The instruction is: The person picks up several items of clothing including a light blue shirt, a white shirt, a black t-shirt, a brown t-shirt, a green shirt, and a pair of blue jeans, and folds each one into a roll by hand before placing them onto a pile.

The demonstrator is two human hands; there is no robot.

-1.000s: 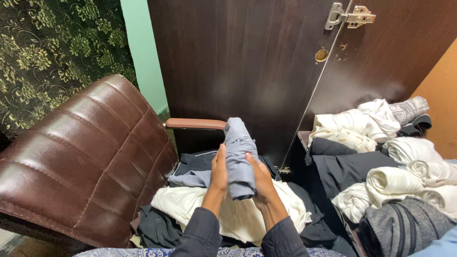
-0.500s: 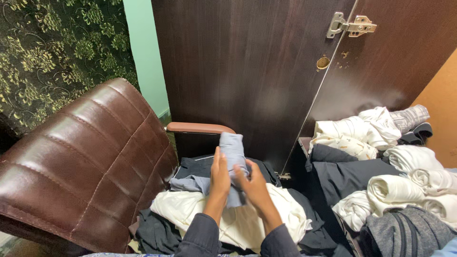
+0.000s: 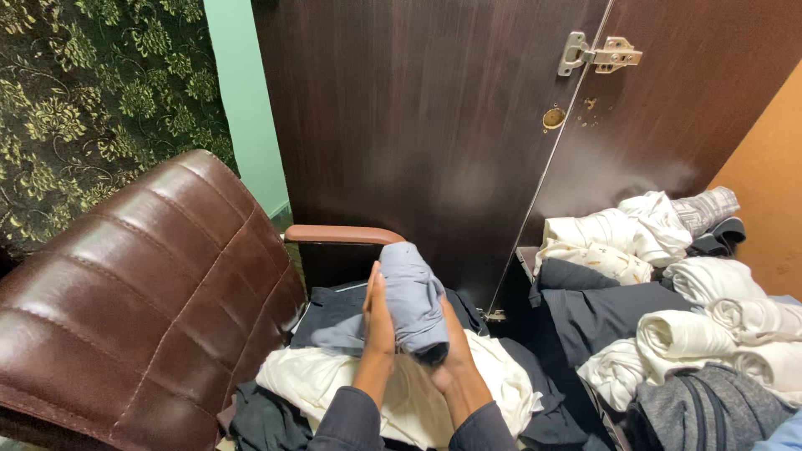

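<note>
**Grey roll now compact, held between both hands**

Since a second ago the pale grey fabric garment (image 3: 411, 296) has gone from a long, loosely draped strip to a tight rolled bundle, so the rolling looks about finished. Left hand (image 3: 378, 321) is flat against its left side; right hand (image 3: 455, 355) cups it from under and behind. It sits above the cream cloth (image 3: 334, 380) on the brown quilted leather armchair (image 3: 142, 309). White rolled garments (image 3: 710, 330) are stacked at right. No packages, labels or signs visible; only a metal hinge (image 3: 600, 54) on the dark wooden door (image 3: 418, 125).
</note>
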